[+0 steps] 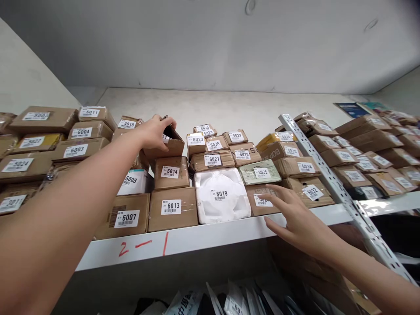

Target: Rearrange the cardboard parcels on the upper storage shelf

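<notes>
Up top, left hand clamped on a small brown parcel tilted above box 6014, right hand open-fingered at the shelf edge touching nothing — seemingly mid-seating; next calls for levelling it, label outward.

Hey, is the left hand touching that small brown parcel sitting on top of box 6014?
Touching. The head view shows the left hand with its fingers curled over the top edge of the small brown parcel, no gap between them.
</notes>
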`<state>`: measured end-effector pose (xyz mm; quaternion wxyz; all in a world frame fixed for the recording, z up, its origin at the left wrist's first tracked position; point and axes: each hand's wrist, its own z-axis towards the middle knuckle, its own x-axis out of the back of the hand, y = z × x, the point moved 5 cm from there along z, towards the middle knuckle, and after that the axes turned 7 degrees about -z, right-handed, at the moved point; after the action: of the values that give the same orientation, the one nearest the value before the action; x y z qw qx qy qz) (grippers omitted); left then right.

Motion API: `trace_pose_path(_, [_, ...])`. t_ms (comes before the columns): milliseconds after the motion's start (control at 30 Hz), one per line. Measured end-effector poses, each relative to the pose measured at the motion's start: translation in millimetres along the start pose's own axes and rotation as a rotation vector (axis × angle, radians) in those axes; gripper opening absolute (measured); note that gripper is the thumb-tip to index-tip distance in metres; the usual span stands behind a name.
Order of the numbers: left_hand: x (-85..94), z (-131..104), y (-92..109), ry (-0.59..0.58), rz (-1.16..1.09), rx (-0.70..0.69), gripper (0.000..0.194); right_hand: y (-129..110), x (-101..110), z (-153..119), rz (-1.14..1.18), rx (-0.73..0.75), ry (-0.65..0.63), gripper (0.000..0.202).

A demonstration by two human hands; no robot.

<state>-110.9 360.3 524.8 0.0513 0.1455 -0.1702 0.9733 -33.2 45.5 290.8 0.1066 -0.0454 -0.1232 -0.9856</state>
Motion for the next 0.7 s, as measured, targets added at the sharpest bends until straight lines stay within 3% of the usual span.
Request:
trace_pose_path(200, [-0.5,1,-10,0.051,-0.097,-0.08,0.058,-1,5,-3,0.034,-0.012,0.0,0.035])
trace_pose_path(300, [-1.8,0,-13,0.082,-0.122,-0.108,0.057,-14,3,7,0.154,-0.037,-0.008,0.034])
trace_pose_path(400, [-3.6,1,-13,0.093,-0.147,-0.112,0.061,-50,-1,32,0.381,-0.006,0.033,0.034])
trace_pose_path(500, [-3.2,2,-13,0.089,-0.139,-0.067,0.069,-104,-7,66,0.598,0.092,0.026,0.039])
trace_pose_path(600, [-0.9,3,-14,0.046,-0.107,-0.018,0.078,-156,-20,98,0.576,0.114,-0.101,0.059])
trace_pose_path(700, [1.5,4,-15,-0.008,-0.062,0.016,0.089,-186,-33,121,0.428,0.029,-0.148,0.072])
